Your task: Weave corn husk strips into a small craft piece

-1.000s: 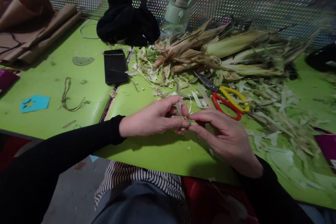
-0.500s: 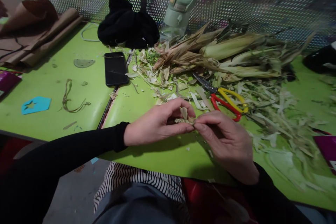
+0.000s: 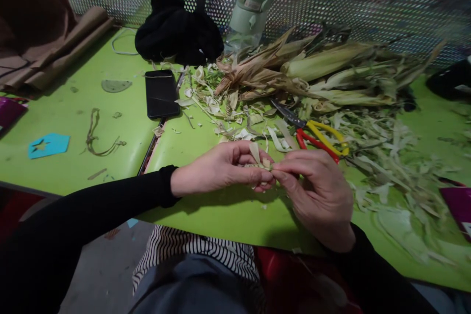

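Note:
Between my two hands, just above the green table (image 3: 217, 216), is a small braided piece of corn husk (image 3: 265, 163) with pale loose strips sticking up from it. My left hand (image 3: 221, 167) is closed around its left part, thumb on the near side and fingers behind. The thumb and forefinger of my right hand (image 3: 318, 194) pinch its right end. Part of the braid is hidden by my left fingers. Scissors (image 3: 312, 132) with one red and one yellow handle lie just beyond my right hand, shut or nearly so, on husk scraps.
A heap of corn husks (image 3: 324, 68) lies at the back, with shredded husk (image 3: 401, 157) to the right. A phone (image 3: 162, 93), a black cloth (image 3: 180, 34) and a pale green bottle (image 3: 250, 14) stand or lie beyond. Further left are a twisted cord (image 3: 96, 137) and brown paper (image 3: 69, 54).
My left fingers have curled in and its thumb presses flatter along the braid. The loose strip stands higher. My right hand keeps its pinch. At far left the brown paper's upper part looks larger and darker.

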The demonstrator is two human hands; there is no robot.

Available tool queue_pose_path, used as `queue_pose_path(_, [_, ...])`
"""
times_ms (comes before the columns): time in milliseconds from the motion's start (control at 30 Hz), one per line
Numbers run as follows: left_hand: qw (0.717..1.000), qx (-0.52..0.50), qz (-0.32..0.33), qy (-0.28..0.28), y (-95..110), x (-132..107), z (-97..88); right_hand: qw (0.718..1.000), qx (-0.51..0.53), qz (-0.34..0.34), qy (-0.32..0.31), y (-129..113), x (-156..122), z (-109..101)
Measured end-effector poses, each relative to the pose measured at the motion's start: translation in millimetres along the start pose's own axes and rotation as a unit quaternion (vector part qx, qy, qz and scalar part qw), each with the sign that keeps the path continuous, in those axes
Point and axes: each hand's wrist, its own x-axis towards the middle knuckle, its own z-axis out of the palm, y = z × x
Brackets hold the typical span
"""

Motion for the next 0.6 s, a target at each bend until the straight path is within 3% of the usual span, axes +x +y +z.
queue_pose_path(200, [1.000, -0.029, 0.010, 0.006, -2.0, -0.5, 1.9, 0.999, -0.038, -0.009, -0.005, 1.1, -1.4, -0.5])
queue_pose_path(433, [0.997, 0.039, 0.054, 0.029, -0.6, -1.8, 1.7, 0.992, 0.086, 0.064, -0.072, 4.4, -4.8, 0.8])
queue_pose_path(600, [0.999, 0.035, 0.028, 0.011, 3.4, -3.0, 2.6, 0.992, 0.103, 0.039, -0.069, 8.0, -1.5, 1.1])
